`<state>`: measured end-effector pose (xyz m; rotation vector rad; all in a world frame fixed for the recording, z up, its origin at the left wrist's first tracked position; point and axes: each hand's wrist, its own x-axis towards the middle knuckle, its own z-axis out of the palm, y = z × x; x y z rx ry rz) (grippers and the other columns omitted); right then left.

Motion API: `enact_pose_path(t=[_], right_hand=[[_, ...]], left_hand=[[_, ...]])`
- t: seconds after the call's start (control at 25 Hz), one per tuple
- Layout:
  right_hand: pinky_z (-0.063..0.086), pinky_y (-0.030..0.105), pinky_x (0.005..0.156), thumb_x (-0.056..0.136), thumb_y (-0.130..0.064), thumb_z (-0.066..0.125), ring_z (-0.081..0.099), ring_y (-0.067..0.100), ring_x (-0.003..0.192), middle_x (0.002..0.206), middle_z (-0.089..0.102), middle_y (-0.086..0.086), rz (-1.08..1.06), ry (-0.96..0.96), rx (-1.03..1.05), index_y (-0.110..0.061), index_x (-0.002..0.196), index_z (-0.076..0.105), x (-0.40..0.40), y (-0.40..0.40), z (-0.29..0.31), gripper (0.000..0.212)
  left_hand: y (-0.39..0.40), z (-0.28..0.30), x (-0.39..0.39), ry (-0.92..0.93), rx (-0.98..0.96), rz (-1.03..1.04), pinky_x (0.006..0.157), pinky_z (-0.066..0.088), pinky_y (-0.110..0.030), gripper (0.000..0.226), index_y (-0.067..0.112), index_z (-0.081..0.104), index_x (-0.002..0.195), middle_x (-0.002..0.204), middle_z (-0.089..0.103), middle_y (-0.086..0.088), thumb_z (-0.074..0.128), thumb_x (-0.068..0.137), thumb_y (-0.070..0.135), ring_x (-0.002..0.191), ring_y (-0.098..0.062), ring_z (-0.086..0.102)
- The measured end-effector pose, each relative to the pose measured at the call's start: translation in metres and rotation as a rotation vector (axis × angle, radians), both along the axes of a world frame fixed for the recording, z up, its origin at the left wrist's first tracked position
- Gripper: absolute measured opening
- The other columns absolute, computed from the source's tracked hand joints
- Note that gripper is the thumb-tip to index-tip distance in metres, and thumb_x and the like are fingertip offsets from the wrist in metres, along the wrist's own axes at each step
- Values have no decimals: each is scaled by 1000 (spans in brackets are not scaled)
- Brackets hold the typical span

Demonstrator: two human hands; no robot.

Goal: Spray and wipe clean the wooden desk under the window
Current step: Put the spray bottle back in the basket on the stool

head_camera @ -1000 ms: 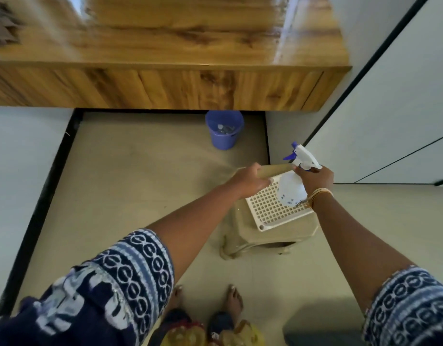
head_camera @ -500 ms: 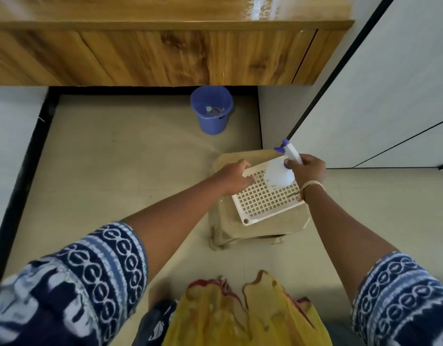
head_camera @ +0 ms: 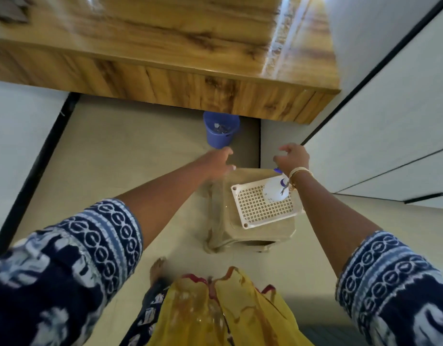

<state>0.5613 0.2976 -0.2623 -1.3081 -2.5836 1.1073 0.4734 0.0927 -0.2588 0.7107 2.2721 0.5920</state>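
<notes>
I see the wooden desk (head_camera: 165,33) across the top of the view, its surface glossy. The spray bottle (head_camera: 275,189) stands in a white lattice tray (head_camera: 263,208) on a beige stool (head_camera: 253,236) below it. My right hand (head_camera: 294,156) hangs above the bottle, fingers loosely curled, holding nothing. My left hand (head_camera: 216,162), blurred, reaches forward, fingers relaxed. A blue bucket (head_camera: 220,131) sits under the desk.

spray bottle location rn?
Head view, right of centre: the spray bottle stands in the white lattice tray on the beige stool, just below the right hand, which isn't holding it.
</notes>
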Motion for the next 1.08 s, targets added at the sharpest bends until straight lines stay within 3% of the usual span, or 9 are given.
enact_pose_path(t=[0.12,0.24,0.32,0.48,0.8,0.92,1.08], right_hand=[[43,25,88,81,-11,64,61,23,109,115,68,8,162,18,89,-11,114,70,-45,-33,26,33],[39,22,78,82,-11,63,59,24,94,101,65,9,255,-1,79,-14,92,68,-99,-76,47,11],[36,21,74,82,-9,60,54,22,86,96,62,7,303,-22,78,-18,79,59,-139,-109,63,9],[39,23,79,84,-9,53,63,28,100,107,70,10,357,106,85,-10,102,70,-219,-182,98,25],[47,25,74,82,-13,52,65,25,91,92,72,6,567,185,74,-11,91,72,-371,-305,130,22],[45,27,62,81,-13,53,62,25,80,78,66,3,686,180,91,-12,75,63,-424,-346,127,12],[48,34,71,85,-14,57,63,28,90,93,68,10,756,169,-10,-4,90,66,-505,-390,114,15]], left_hand=[[-35,24,-38,105,-43,12,101,39,-38,60,17,33,147,144,47,-10,55,95,36,129,-28,48],[-78,43,-78,176,-94,9,105,35,-38,63,15,29,149,149,41,-11,55,95,33,135,-30,42],[-114,56,-108,198,-108,41,106,35,-39,63,12,29,149,150,39,-14,56,95,32,136,-31,41],[-194,87,-181,265,-121,133,104,40,-44,59,11,35,144,144,44,-18,58,93,31,130,-34,45],[-315,125,-294,325,-47,396,99,44,-41,47,12,43,136,137,50,-13,57,94,27,125,-31,49],[-343,117,-328,303,-38,505,93,43,-35,51,13,41,139,138,49,-14,59,93,26,126,-30,48],[-363,109,-381,273,-9,663,103,41,-38,48,9,40,142,142,46,-15,53,97,17,130,-32,45]])
